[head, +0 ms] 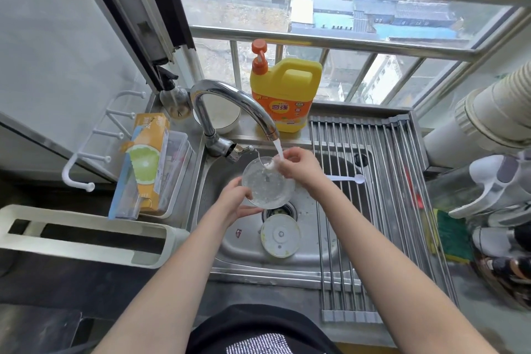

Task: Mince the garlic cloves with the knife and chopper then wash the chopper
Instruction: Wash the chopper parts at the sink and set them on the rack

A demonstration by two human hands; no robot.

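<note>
Under the tap stream (278,149), chopper bowl (268,182) tilts mouth-up between both hands: left hand (237,201) grips near rim, right hand (297,165) apparently pinches far rim.

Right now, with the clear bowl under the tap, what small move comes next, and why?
Probably tip the chopper bowl to pour out; the left hand holds its rim, water from the faucet runs in, and the right hand rubs its edge.

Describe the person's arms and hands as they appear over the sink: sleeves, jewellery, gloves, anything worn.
Both forearms are bare to the frame's edge, with no sleeves showing. The left hand and right hand wear no gloves; no rings, watch or bracelets are visible. Dark clothing with a speckled grey patch shows at the bottom edge.
</note>
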